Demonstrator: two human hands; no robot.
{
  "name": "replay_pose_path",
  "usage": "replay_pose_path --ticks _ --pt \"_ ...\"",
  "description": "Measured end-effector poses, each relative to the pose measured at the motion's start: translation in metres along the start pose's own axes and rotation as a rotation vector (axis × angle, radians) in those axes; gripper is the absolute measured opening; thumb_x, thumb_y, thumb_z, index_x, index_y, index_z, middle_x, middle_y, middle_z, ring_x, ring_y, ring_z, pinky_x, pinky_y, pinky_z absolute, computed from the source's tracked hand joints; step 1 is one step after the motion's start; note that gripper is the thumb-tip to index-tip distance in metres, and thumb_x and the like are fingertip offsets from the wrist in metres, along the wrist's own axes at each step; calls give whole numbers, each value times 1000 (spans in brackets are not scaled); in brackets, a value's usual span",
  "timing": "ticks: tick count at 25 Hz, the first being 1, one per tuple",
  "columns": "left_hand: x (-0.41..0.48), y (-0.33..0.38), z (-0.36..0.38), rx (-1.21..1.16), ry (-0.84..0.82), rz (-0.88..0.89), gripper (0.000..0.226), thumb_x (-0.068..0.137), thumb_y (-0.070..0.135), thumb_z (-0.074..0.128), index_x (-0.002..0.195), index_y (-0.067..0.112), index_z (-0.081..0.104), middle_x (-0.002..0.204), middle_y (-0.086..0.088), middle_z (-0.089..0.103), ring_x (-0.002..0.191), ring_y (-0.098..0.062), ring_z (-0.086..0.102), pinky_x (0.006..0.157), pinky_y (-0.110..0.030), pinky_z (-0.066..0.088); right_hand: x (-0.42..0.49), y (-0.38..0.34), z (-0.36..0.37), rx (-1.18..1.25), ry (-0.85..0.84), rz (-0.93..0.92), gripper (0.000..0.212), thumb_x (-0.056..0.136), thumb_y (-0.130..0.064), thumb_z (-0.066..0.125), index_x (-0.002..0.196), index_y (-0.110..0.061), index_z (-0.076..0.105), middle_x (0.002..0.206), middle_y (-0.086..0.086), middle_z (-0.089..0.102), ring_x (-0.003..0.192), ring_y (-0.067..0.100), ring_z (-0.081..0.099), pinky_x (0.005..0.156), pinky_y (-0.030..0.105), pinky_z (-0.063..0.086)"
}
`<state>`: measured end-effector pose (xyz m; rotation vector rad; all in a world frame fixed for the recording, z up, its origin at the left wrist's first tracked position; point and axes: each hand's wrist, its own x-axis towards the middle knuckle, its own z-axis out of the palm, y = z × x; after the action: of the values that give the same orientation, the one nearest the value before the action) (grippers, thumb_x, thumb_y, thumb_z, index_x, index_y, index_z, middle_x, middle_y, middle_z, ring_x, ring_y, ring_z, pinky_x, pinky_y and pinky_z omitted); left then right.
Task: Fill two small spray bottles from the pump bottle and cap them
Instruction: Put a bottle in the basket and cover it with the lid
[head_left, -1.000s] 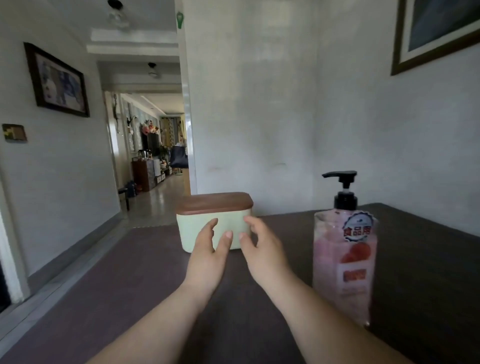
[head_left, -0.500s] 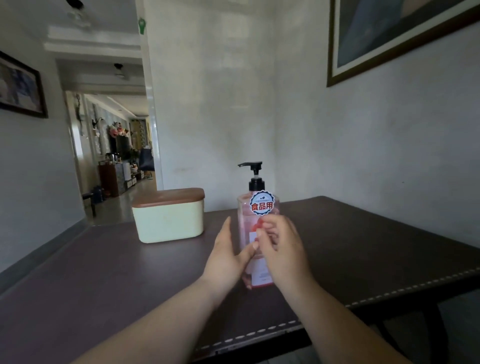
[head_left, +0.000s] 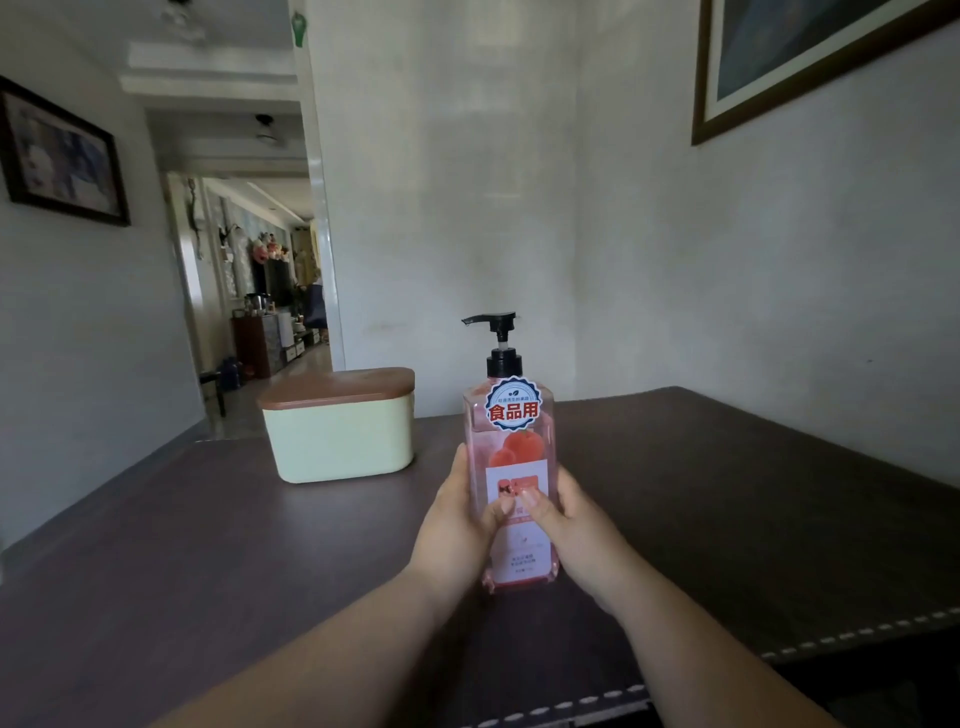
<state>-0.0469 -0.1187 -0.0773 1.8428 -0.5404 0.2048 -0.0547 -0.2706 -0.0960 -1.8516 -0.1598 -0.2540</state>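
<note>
A clear pump bottle (head_left: 511, 447) of pink liquid, with a black pump head and a peach label, stands upright on the dark table (head_left: 208, 545) in front of me. My left hand (head_left: 457, 530) wraps its left side and my right hand (head_left: 569, 530) its right side, both thumbs pressed on the front label. No small spray bottles are in view.
A pale green box with a brown wooden lid (head_left: 340, 423) sits on the table behind and to the left of the bottle. The table's stitched front edge (head_left: 779, 652) runs near me. Walls close off the far and right sides; a hallway opens at the left.
My hands left the green box and closed around the pump bottle. The bottle now sits centred and nearer to me, and the view has swung right.
</note>
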Motion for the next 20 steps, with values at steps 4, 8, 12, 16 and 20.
replay_pose_path --ticks 4,8,12,16,20 --pt "29 -15 -5 -11 -8 -10 43 85 38 60 112 61 37 112 21 66 103 2 63 90 -30 52 32 3 2 3 -43 -3 37 92 -55 46 128 -45 44 119 -16 65 104 7 67 90 38 57" --pt "73 -37 -10 -27 -5 -34 40 87 40 58 108 66 37 112 23 65 103 1 64 92 -33 53 80 12 7 -10 -45 -1 40 94 -51 45 132 -40 42 122 -13 63 106 9 66 93 41 55" --pt "130 -68 -18 -38 1 -49 42 85 42 58 119 56 37 115 19 65 106 -4 64 94 -37 52 144 26 14 -29 -41 20 40 94 -50 45 132 -39 41 122 -12 63 105 9 65 91 39 56" --pt "189 -101 -28 -26 15 -79 44 89 39 55 127 48 36 118 17 64 109 -8 63 94 -39 52 209 40 25 -41 -36 15 42 95 -50 43 135 -38 38 123 -12 62 104 9 65 87 33 56" --pt "239 -132 -35 28 91 -97 40 93 33 50 129 41 37 119 14 63 109 -12 62 92 -34 50 265 54 39 -20 -31 -6 43 96 -48 43 137 -38 36 126 -8 61 108 15 65 92 43 55"
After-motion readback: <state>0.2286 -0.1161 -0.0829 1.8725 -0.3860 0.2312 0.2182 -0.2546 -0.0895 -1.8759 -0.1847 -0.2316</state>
